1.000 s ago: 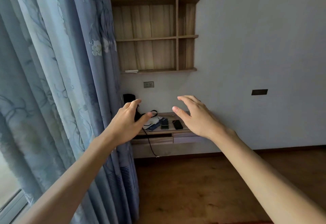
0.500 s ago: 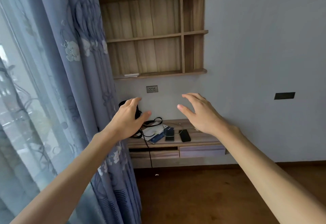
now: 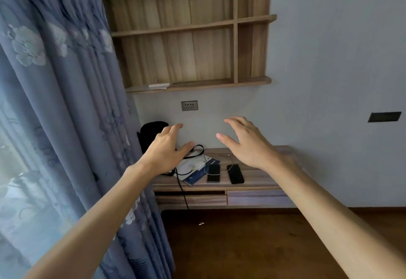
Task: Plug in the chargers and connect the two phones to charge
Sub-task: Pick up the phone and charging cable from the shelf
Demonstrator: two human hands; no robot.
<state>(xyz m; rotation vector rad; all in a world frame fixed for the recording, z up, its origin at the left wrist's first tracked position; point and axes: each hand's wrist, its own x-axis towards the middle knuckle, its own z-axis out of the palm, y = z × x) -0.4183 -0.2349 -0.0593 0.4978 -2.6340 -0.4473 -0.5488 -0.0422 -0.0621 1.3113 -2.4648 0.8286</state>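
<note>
While my left hand and right hand hover spread and empty, I judge nothing done: wall socket vacant, left phone and right phone awaiting connection.

A home room: a flowered blue curtain hangs left of the left hand, a wooden wall shelf above the right hand, and a low drawered table beyond both on a wood floor.
</note>
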